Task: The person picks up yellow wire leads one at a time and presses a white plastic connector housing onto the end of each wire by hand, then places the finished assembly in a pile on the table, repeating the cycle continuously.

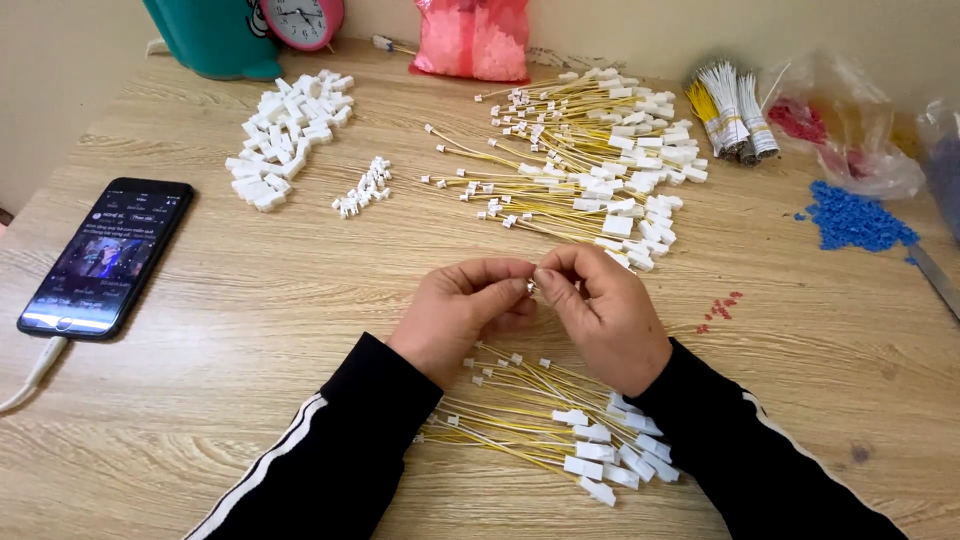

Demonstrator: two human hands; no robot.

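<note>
between my left hand (455,315) and right hand (605,315) i see a tiny white piece (531,287). my sleeves (350,450) are black with white stripes. below my wrists lie yellow wires with white connectors (560,435); a bigger heap of the same colours (590,165) sits beyond my fingers. far beyond my left hand are white housings (285,130), a black phone (108,255), a teal container (215,35) and a pink clock (302,20). right of my right hand are blue bits (855,220) and red bits (720,308); a pink bag (472,38) stands farthest off. the table (200,380) is pale wood grain.

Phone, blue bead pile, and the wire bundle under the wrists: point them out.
phone (103,257), head view, middle of the lit screen.
blue bead pile (853,222), head view, centre of the heap.
wire bundle (545,425), head view, yellow wires between the two sleeves.
</note>
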